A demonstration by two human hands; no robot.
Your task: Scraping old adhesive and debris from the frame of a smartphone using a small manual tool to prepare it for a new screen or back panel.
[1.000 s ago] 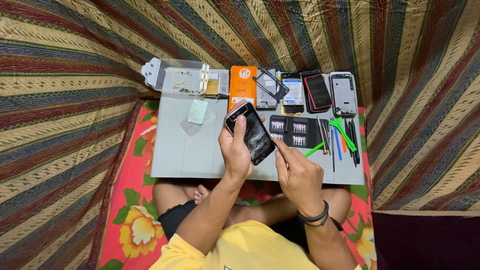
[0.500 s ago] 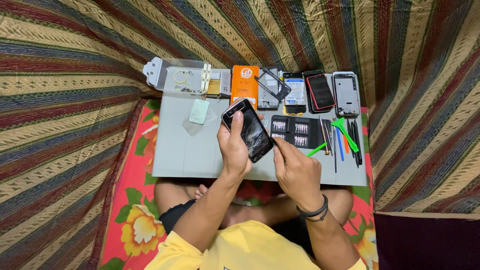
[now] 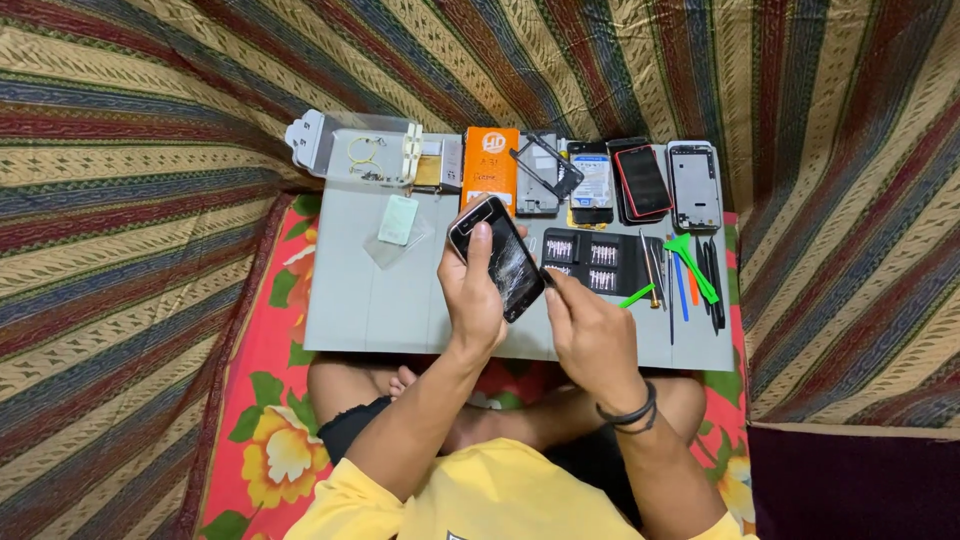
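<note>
Left hand gripping cracked phone, right hand at its edge

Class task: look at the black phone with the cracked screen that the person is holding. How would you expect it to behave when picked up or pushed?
The black phone is probably stiff: it keeps flat in the left hand. Its cracked glass looks fragile and may shed splinters. The smooth slab would likely slide, not roll, on the grey mat.

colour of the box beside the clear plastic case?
Orange box, clearest in the head view.
</note>
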